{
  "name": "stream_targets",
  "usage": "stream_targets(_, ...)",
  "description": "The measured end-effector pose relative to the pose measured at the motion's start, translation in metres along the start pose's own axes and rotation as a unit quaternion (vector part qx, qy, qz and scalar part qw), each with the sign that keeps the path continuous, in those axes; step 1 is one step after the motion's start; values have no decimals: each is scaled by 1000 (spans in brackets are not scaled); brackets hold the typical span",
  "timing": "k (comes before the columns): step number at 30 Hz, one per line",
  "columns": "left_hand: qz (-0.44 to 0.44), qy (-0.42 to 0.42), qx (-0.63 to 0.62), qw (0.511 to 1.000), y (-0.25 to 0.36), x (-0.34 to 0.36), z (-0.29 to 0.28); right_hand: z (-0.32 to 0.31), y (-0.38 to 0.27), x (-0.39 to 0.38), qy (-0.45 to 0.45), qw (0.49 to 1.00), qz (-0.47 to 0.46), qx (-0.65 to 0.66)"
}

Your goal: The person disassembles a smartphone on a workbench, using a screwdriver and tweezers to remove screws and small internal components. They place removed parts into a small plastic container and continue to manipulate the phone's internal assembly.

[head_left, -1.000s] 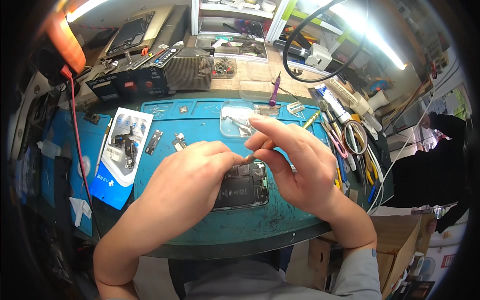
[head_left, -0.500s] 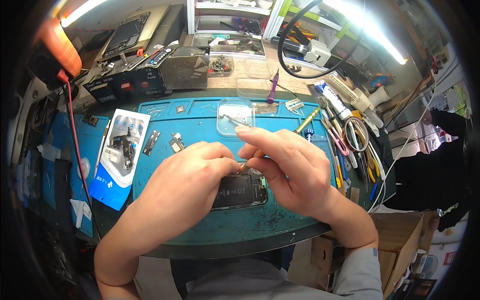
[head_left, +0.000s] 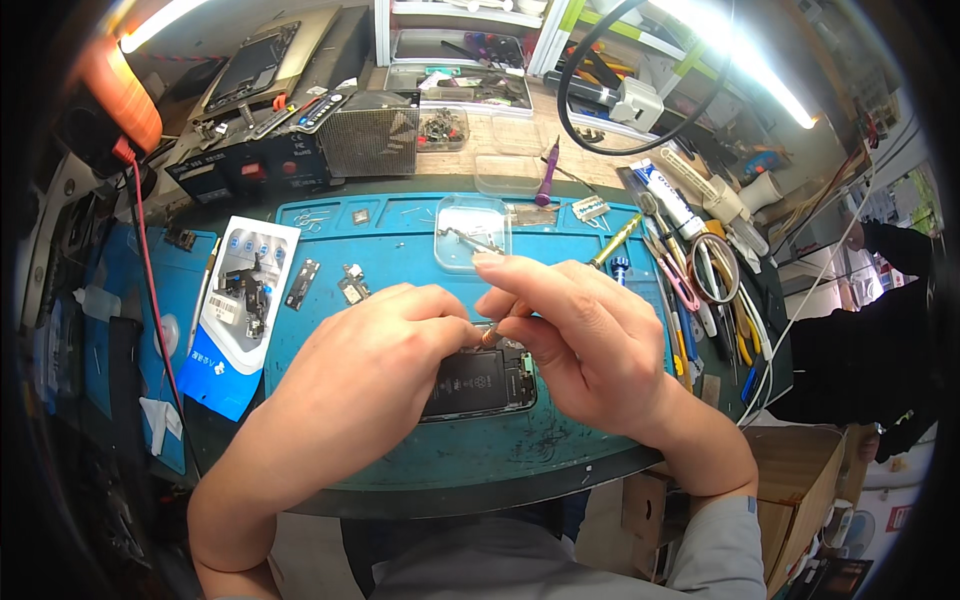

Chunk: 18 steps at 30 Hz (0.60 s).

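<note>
An opened phone (head_left: 470,384) lies on the blue work mat (head_left: 330,330), its black battery showing and small parts along its right end. My right hand (head_left: 590,330) is closed above the phone's upper edge, thumb and fingers pinching a narrow copper-coloured, ridged tool (head_left: 489,337); most of it is hidden by the fingers. At the phone's upper left, my left hand (head_left: 375,350) is curled, its index fingertip close to that tool's lower end. The left thumb and whatever is under the left fingers are hidden. Just beyond my hands sits a clear plastic box (head_left: 472,225) with a dark slim part inside.
Left on the mat are small phone parts (head_left: 353,285) and a blue-white packet (head_left: 240,310). To the right lie tweezers, pliers (head_left: 745,330), a tape roll (head_left: 713,268) and a yellow-green pen-like tool (head_left: 617,240). A purple screwdriver (head_left: 547,175) lies behind. Another person (head_left: 850,330) stands at right.
Both hands keep almost the same pose over the phone. The right hand has shifted very slightly rightward; nothing else has visibly moved.
</note>
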<state>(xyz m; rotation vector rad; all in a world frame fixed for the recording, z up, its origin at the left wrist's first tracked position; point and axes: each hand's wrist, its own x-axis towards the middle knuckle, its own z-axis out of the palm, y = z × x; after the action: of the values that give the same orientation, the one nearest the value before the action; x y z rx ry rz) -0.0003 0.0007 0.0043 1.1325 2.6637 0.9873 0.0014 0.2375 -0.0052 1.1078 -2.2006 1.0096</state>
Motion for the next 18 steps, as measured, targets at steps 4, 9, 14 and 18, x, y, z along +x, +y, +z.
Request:
stream_targets(4,-1,5,-4,1000,0,0,1,0,1,1,3,1000,-7,-1)
stream_targets(9,-5,-5,-16,1000,2,1,-2,-1,0,0,-1,1000,3,-4)
stream_targets(14,-35,41,-66,996,2,3,-5,-3,-3,4,2,999,6,-33)
stream_targets(18,-23,79,-143,986,7,6,-6,-9,-12,4,-16,999,26,-31)
